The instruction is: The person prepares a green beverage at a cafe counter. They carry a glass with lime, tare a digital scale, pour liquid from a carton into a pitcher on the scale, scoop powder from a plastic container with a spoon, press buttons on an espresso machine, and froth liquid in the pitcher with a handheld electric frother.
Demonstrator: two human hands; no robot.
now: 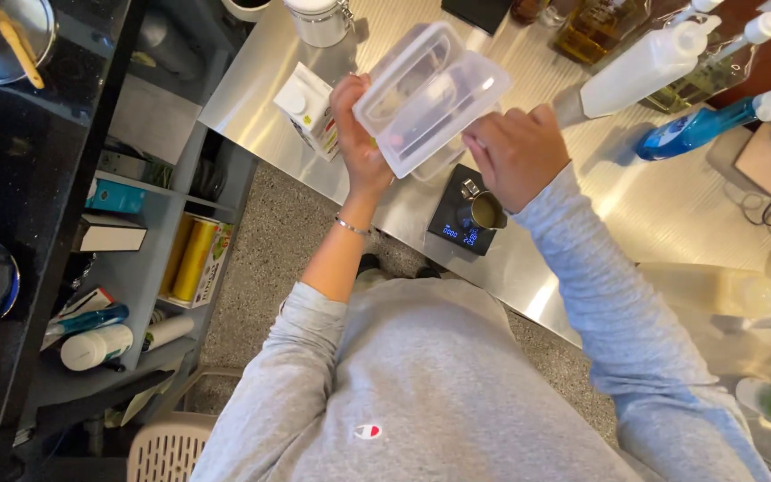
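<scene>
While my left hand (pixel 357 134) and right hand (pixel 517 152) both clasp the clear plastic container (pixel 430 96) tilted above the small metal cup (pixel 485 211) on the black scale (pixel 464 223), I judge I'm dosing; next, gentler tilting.

At centre top the tub (pixel 430 94) is clear, frosted plastic. The table (pixel 653 205) is brushed silver steel. The scale (pixel 457 228) at centre is black with blue digits. The carton (pixel 308 109) is white with green and yellow marks. At upper right one bottle (pixel 644 67) is white, another (pixel 693 129) blue. The sweater (pixel 421 384) at the bottom is pale grey. The floor (pixel 265 268) is speckled grey. At lower left the basket (pixel 167 446) is beige.
</scene>
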